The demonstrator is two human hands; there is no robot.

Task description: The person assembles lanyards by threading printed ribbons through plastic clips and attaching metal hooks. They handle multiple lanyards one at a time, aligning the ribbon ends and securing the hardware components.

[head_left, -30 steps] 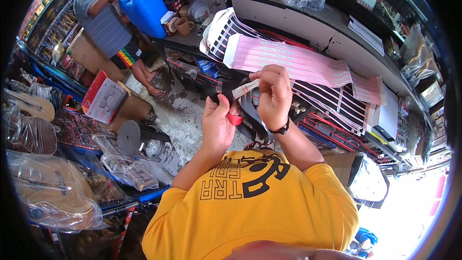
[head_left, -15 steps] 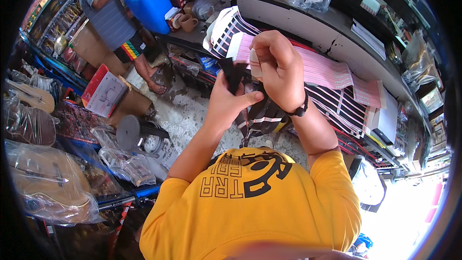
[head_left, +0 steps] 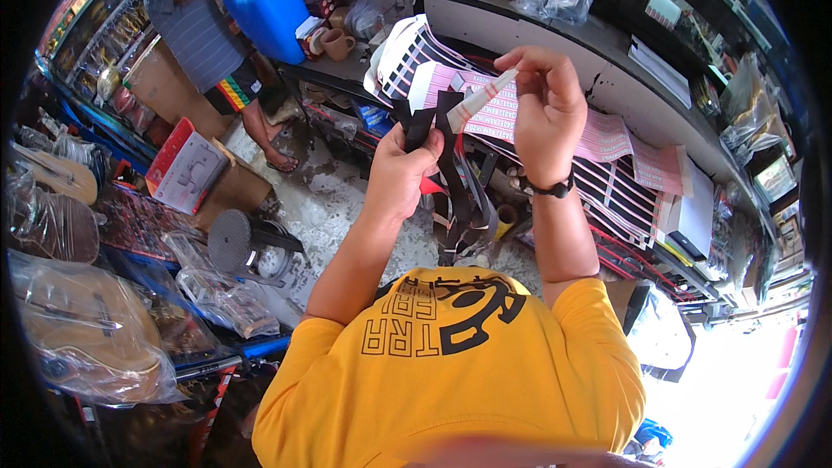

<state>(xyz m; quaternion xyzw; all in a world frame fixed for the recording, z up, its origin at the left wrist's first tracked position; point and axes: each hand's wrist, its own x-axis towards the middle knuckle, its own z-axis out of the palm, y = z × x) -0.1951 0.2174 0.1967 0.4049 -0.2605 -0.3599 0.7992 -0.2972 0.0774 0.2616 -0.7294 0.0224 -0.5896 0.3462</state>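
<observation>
A narrow pale strip, perhaps a peeled sticker or label with red marks, is pinched at its upper right end by the person's right hand, whose thumb and fingers are closed on it. The strip's long axis slants down and to the left, so its free lower end points toward the left hand and lies just beside it. The left hand is closed around black straps that hang down below it. Both hands are raised in front of the person, who wears a yellow shirt and a black wristband on the right wrist. Behind the hands, pink and striped sticker sheets lie on a cluttered shelf. Far left, another person stands beside a blue jerrycan. A round black stool sits on the floor, lower left.
</observation>
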